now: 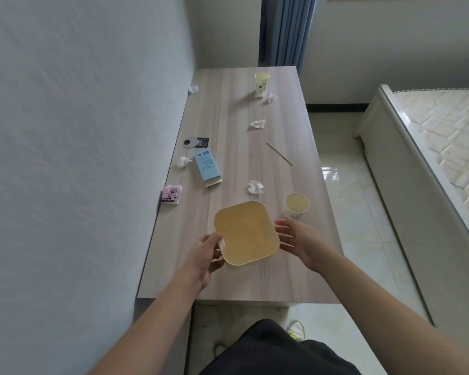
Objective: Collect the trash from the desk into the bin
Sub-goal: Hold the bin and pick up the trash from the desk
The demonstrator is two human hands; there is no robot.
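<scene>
The person's left hand (206, 255) is gripping the near left corner of the square yellow plastic bin (245, 232), and the right hand (298, 240) is lying open against its right wall. The bin is standing empty on the near end of the pale wooden desk (255, 282). Around it, a yellow paper cup (296, 204) and a crumpled white tissue (255, 187) are waiting, with more litter farther away. I think the bin should be placed steady and central, so each piece is dropping inside easily.
</scene>
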